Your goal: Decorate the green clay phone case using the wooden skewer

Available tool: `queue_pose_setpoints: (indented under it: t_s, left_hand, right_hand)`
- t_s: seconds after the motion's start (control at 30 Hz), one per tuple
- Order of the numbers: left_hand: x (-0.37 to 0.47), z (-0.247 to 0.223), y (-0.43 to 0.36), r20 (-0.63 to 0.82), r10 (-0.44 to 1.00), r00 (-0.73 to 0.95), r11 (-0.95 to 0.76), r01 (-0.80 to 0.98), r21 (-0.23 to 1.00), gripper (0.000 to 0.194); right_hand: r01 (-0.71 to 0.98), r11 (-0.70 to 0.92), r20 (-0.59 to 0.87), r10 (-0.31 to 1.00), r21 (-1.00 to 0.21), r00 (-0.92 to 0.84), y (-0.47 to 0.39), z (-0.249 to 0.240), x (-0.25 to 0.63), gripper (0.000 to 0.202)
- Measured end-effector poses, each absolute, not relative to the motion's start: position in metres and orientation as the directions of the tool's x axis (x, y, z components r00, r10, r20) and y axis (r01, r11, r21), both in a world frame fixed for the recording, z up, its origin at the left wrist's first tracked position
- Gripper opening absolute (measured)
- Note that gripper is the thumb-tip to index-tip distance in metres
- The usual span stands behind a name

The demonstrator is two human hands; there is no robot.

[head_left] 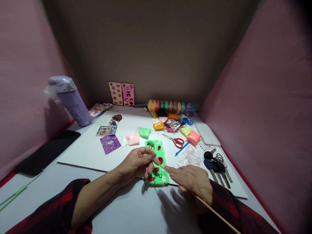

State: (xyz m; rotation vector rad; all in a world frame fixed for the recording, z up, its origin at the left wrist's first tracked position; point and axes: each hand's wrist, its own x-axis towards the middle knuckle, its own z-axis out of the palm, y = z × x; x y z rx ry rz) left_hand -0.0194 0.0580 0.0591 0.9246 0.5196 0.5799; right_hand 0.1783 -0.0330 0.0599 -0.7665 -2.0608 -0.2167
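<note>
A long thin wooden stick (210,208) runs under the fingers of my right hand (192,182), which is closed round it. The stick's tip reaches my left hand (136,161), whose thumb and forefinger are pinched together; what is between them is too small to make out. Just below and behind both hands lies a phone case (149,182) covered in bright green clay, with dark red pieces and rows of small black beads on it. My left fingers partly cover its left side.
Beyond the case are red-handled scissors (178,142), a blue modelling tool (182,149), and bags of green (145,132) and peach clay (134,139). Keys (216,165) lie at right. A purple bottle (75,105) and dark phone (48,152) are left, decorated cases (122,94) behind.
</note>
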Motion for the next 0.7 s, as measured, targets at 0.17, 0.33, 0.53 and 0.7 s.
queue_pose_setpoints:
  t_s: [0.17,0.33,0.53,0.7]
  left_hand:
    - [-0.0195,0.058,0.0581,-0.158,0.661,0.733,0.468,-0.238,0.851,0.023]
    - [-0.0186,0.0594,0.0571,-0.168,0.67,0.723,0.465,-0.231,0.855,0.024]
    - [-0.0198,0.0584,0.0583,-0.168,0.66,0.733,0.477,-0.236,0.846,0.026]
    - [-0.0211,0.0574,0.0592,-0.161,0.656,0.737,0.47,-0.233,0.852,0.021]
  right_hand:
    - [0.605,0.786,0.809,0.435,-0.126,-0.396,-0.0327,0.0616,0.1771,0.03]
    - [0.608,0.782,0.797,0.452,-0.138,-0.401,-0.0323,0.0612,0.1777,0.029]
    - [0.614,0.778,0.814,0.442,-0.137,-0.378,-0.0311,0.0577,0.1793,0.028]
    - [0.601,0.788,0.823,0.428,-0.137,-0.374,-0.0305,0.0545,0.1802,0.028]
